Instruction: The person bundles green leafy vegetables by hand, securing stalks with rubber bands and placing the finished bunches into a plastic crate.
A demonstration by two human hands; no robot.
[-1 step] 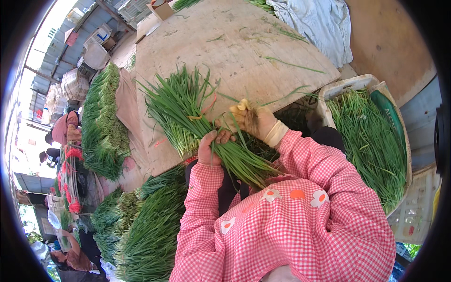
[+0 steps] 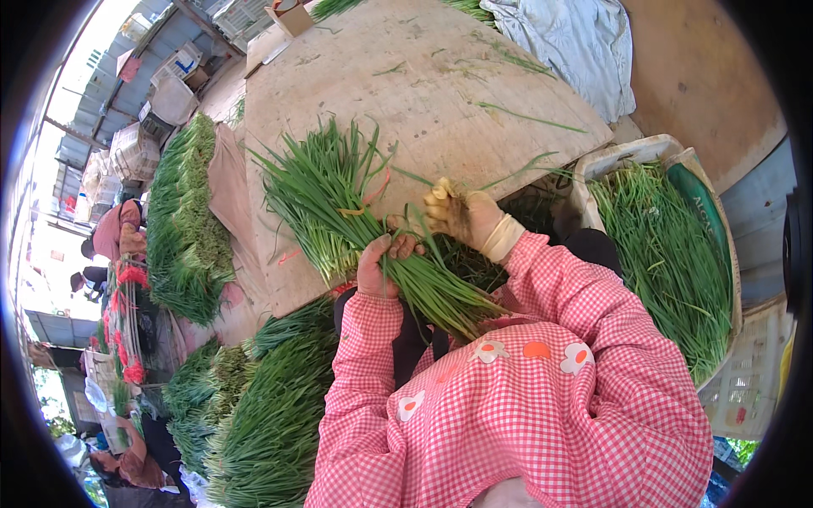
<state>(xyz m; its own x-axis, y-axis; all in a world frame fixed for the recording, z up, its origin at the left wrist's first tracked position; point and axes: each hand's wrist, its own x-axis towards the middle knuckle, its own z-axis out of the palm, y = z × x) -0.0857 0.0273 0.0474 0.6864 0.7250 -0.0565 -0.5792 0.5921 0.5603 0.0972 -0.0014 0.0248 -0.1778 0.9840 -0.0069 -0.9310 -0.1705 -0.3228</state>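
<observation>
My left hand is wrapped round a bunch of garlic chives, which slants down to the right over my lap. Beside it to the right, my right hand, in a soiled glove with yellowish fingertips, is closed with its fingers curled. What it holds, if anything, I cannot make out. A bent green blade sticks up between the two hands. More garlic chives lie on the wooden board, just beyond my left hand and touching the held bunch, with a yellow tie and a thin red strip among them.
A white crate full of chives stands at the right. Heaps of chives lie at the lower left, and another long pile lies farther left. A pale cloth covers the far right corner. Other people are at the far left.
My right hand has shifted slightly to the right, away from the bunch. My left hand and the bunch have stayed in place.
</observation>
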